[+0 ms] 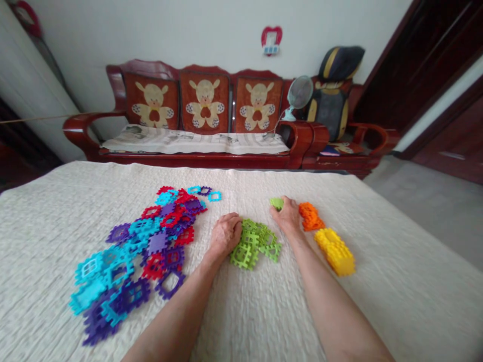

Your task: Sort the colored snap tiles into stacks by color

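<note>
**Cream quilt, both hands at the green pieces**

Behind the quilt (pixel 241 311) stood a red wooden sofa (pixel 204 100) with bear cushions, and a small fan (pixel 300 93) sat at its right end. On the quilt we saw interlocking plastic pieces laid out by colour. A loose mixed heap (pixel 143 246) of blue, purple and red lay to the left, a green pile (pixel 258 244) sat in the middle, and an orange stack (pixel 310 216) and a yellow stack (pixel 335 251) were on the right.

We judged the green to be the colour in hand. Orange and yellow were already pressed into blocks, while the green pieces lay flat and only partly joined. Joining one more piece would mean lining its teeth up with those of the pile and holding the pile steady.

Our left hand (pixel 225 232) lay knuckles up with its fingers curled, touching the left edge of the green pile. We could not tell whether it gripped a piece or only rested there, because the fingers hid whatever was beneath them.

Our right hand (pixel 287 215) was closed, and a single green piece (pixel 276 202) showed at its fingertips, pinched just above the far side of the pile. This hand sat between the green pile and the orange stack, just beside the orange. The yellow stack was nearer to us, alongside the right forearm.
</note>
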`<state>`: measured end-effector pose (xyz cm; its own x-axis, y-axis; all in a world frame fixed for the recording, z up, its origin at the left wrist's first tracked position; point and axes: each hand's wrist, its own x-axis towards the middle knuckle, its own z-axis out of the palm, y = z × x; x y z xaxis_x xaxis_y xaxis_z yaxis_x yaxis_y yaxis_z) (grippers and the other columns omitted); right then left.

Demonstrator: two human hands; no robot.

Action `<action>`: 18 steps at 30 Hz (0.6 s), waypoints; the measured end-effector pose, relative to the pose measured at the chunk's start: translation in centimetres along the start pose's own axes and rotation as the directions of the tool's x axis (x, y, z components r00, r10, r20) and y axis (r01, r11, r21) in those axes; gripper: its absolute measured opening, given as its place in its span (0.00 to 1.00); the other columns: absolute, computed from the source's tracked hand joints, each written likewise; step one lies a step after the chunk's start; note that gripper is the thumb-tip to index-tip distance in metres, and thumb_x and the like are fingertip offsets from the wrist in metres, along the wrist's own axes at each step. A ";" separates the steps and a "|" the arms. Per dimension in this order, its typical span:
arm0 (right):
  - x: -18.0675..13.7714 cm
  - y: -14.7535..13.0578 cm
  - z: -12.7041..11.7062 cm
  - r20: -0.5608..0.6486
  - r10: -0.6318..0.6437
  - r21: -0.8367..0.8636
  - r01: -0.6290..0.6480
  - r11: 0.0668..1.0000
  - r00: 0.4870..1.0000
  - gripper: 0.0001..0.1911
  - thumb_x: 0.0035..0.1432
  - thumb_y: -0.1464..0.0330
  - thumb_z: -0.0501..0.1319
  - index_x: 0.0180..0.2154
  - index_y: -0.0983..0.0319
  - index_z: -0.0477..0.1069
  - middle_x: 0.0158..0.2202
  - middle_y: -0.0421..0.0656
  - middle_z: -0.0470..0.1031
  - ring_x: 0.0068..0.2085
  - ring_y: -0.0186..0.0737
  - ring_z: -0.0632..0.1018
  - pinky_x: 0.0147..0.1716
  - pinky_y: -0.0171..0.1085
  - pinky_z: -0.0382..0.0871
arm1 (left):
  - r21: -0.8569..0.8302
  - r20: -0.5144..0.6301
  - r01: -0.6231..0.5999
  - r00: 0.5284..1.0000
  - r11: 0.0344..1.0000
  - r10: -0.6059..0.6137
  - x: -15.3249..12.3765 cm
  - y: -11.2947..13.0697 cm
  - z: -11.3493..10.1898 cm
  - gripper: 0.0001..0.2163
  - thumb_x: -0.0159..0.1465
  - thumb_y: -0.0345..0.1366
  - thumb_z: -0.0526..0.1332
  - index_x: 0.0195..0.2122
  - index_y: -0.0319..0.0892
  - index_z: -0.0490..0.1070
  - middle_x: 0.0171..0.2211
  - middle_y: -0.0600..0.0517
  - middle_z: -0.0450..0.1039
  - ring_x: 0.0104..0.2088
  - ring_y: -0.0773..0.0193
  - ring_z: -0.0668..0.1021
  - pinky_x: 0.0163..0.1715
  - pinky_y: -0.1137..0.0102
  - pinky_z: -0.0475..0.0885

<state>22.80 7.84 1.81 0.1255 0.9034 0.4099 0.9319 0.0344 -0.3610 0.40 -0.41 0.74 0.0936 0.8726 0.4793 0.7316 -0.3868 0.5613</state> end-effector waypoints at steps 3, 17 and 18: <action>0.0 0.2 0.2 -0.006 0.002 0.002 -0.002 1.000 1.000 0.25 0.54 0.61 0.58 0.51 0.66 0.65 0.44 0.52 0.71 0.47 0.49 0.70 0.47 0.41 0.62 | -0.001 -0.009 -0.013 1.000 1.000 0.013 0.0 -0.3 0.1 0.12 0.65 0.32 0.52 0.41 0.44 0.76 0.46 0.49 0.77 0.46 0.61 0.77 0.52 0.64 0.71; 0.0 -0.3 -0.2 0.000 -0.043 0.044 0.043 0.998 0.999 0.23 0.54 0.62 0.58 0.51 0.65 0.66 0.44 0.52 0.72 0.47 0.49 0.70 0.49 0.42 0.61 | 0.009 -0.019 -0.029 0.999 1.000 0.029 -0.1 -0.3 0.1 0.12 0.65 0.33 0.52 0.40 0.44 0.76 0.46 0.49 0.77 0.46 0.61 0.77 0.51 0.63 0.72; 0.0 -0.3 -0.3 0.005 -0.035 0.038 0.034 0.999 0.999 0.24 0.54 0.62 0.59 0.51 0.65 0.66 0.44 0.52 0.72 0.47 0.50 0.71 0.49 0.42 0.61 | 0.007 -0.015 -0.030 0.999 1.000 0.030 -0.1 -0.3 0.1 0.12 0.65 0.33 0.52 0.40 0.44 0.76 0.46 0.50 0.77 0.46 0.61 0.77 0.51 0.63 0.72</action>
<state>22.56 7.68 2.15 0.0913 0.9040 0.4176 0.9222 0.0815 -0.3779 0.23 -0.32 0.45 0.1055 0.8559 0.5063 0.7330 -0.4110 0.5420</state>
